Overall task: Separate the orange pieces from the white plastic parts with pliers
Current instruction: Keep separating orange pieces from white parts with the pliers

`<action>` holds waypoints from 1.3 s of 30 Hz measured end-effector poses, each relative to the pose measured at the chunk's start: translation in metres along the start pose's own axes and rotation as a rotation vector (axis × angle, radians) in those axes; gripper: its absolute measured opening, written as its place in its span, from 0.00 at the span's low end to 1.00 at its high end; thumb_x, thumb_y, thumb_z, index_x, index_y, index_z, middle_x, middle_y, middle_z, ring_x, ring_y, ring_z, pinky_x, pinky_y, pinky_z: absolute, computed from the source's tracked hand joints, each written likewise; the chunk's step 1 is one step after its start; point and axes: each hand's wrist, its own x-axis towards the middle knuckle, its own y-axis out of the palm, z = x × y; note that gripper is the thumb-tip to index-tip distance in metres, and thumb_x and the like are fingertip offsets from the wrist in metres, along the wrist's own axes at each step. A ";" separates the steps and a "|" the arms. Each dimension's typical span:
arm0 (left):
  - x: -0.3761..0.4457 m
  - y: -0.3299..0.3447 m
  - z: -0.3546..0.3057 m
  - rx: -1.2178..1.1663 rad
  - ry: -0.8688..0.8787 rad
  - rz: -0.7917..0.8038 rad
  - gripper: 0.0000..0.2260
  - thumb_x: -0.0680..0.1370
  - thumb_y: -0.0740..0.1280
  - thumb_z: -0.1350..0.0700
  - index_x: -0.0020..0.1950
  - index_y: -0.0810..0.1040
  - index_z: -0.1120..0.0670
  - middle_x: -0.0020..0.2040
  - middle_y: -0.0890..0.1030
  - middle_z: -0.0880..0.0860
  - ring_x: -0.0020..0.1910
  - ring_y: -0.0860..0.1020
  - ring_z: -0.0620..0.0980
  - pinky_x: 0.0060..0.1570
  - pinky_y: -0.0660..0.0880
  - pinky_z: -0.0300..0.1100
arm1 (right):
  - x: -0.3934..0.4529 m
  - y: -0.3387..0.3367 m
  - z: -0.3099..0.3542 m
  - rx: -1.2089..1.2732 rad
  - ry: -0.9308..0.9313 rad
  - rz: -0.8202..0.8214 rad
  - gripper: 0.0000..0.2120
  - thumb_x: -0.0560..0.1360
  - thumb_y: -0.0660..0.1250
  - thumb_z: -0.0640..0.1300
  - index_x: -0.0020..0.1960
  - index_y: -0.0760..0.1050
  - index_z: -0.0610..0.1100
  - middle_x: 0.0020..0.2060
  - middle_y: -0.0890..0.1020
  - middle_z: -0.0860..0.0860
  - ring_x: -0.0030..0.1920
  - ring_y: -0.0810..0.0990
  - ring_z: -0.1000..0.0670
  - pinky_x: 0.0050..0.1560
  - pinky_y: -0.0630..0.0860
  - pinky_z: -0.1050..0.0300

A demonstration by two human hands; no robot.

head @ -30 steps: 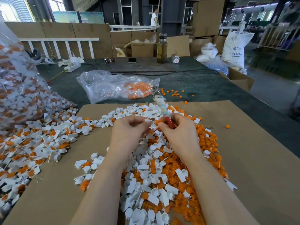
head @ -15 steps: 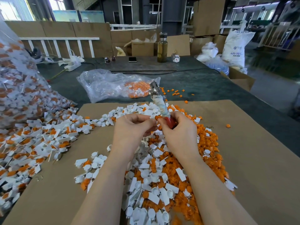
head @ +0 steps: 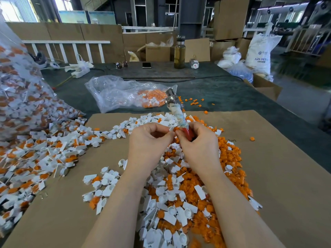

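Cloth-wrapped, red-handled pliers (head: 176, 111) point upward above mixed orange-and-white pieces (head: 180, 190).

Bare cardboard sheet (head: 279, 176) right of parts pile (head: 188, 185); big parts bag (head: 21, 97) blocks left side.

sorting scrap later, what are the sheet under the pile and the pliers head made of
Sheet: looks like brown cardboard, matte, flat and uniformly tan. Pliers head: seemingly bare metal, shiny grey with bright glints; handle wrapped in whitish tape over red grips.
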 end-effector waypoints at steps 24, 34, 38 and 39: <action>-0.002 0.000 -0.004 0.043 -0.033 -0.074 0.06 0.72 0.77 0.54 0.37 0.82 0.50 0.33 0.84 0.47 0.38 0.84 0.49 0.46 0.82 0.50 | 0.001 -0.003 0.003 -0.081 -0.071 0.050 0.11 0.74 0.72 0.44 0.56 0.80 0.48 0.42 0.79 0.60 0.44 0.78 0.59 0.45 0.75 0.65; 0.002 -0.003 0.004 0.006 -0.056 -0.031 0.05 0.73 0.76 0.56 0.38 0.82 0.52 0.33 0.85 0.48 0.38 0.85 0.49 0.46 0.82 0.49 | 0.001 -0.004 0.002 -0.110 -0.119 0.078 0.11 0.73 0.72 0.45 0.55 0.80 0.49 0.38 0.74 0.68 0.41 0.75 0.66 0.42 0.70 0.71; 0.004 -0.009 0.008 -0.212 -0.073 -0.007 0.04 0.74 0.75 0.60 0.42 0.81 0.58 0.34 0.85 0.52 0.36 0.85 0.48 0.37 0.78 0.37 | 0.003 -0.009 0.004 0.175 0.065 0.201 0.06 0.76 0.70 0.43 0.52 0.79 0.49 0.43 0.83 0.56 0.44 0.81 0.58 0.44 0.77 0.64; 0.005 -0.010 0.008 -0.253 -0.070 0.001 0.04 0.74 0.74 0.61 0.43 0.81 0.59 0.34 0.85 0.53 0.35 0.85 0.48 0.36 0.78 0.35 | 0.003 -0.010 0.004 0.221 0.108 0.226 0.06 0.76 0.69 0.43 0.53 0.78 0.49 0.44 0.83 0.55 0.45 0.81 0.58 0.45 0.77 0.64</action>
